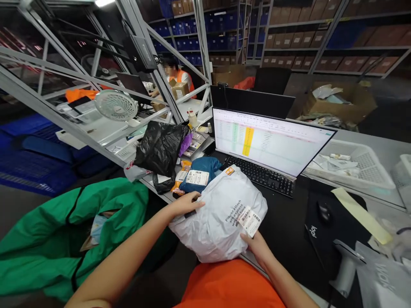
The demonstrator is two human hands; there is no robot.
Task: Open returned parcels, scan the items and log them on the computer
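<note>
A large, bulky white plastic mailing bag [218, 214] lies across the front edge of the desk, close against an orange garment. Printed text and a white shipping label [250, 220] show on its lower right side. My left hand [188, 204] grips the bag's left side, fingers bent onto the plastic. At the lower right, my right hand [255, 247] pinches the bag's edge just below the label; part of its fingers is hidden. Beyond my left hand sit a blue parcel [205, 169] with a label, an orange packet [180, 179] and a crumpled black plastic bag [160, 143].
Behind the bag stand a keyboard [266, 177] and a monitor [266, 137]. To the right are a mouse [324, 211], a barcode scanner [345, 269] and a white basket [369, 171]. An opened green sack [112, 194] is at lower left. A person [184, 77] sits beyond the frame.
</note>
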